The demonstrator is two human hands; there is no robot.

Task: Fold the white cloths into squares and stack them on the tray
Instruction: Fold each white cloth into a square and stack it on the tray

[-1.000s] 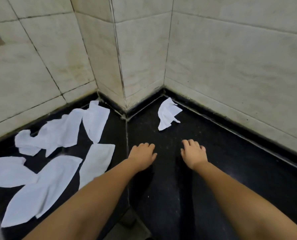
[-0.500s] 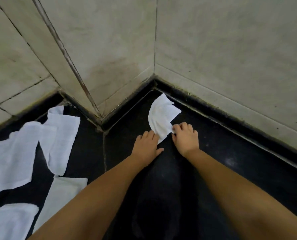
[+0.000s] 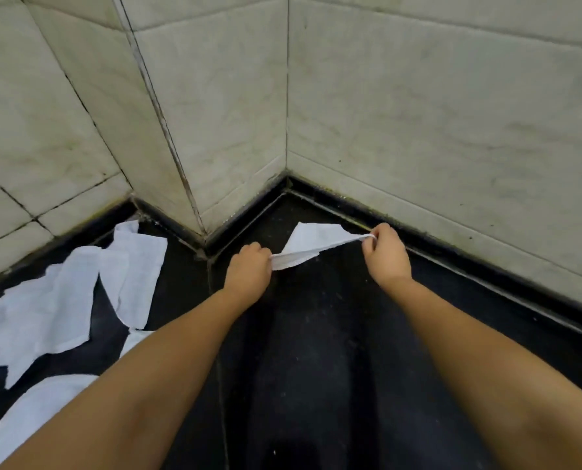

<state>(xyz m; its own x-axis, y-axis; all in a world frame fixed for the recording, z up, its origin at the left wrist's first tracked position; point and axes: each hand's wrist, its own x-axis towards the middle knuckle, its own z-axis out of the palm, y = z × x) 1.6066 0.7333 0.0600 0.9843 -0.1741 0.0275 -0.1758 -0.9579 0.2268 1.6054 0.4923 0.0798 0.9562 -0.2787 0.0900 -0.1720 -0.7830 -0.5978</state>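
Now both hands on one white cloth [image 3: 311, 244], stretched between them just above the black tabletop [image 3: 316, 334], close to the inner corner where the tiled walls [image 3: 418, 113] meet. Left hand [image 3: 247, 271] has its fingers curled round the cloth's near-left end, knuckles up. Right hand [image 3: 387, 254] pinches the far-right end between thumb and fingers, held a little higher and just beside the dark skirting at the wall's foot. Cloth is pulled taut along its near edge; the rest fans out as a rough triangle toward the wall, partly doubled over itself near the left hand. Whether the far tip touches the tabletop cannot be told.

Other white cloths [image 3: 62, 307] lie loose and unfolded on the tabletop to the left, well apart from the held one, overlapping each other; the left forearm crosses over the nearest of them. A grout seam runs across the dark surface between the two groups.
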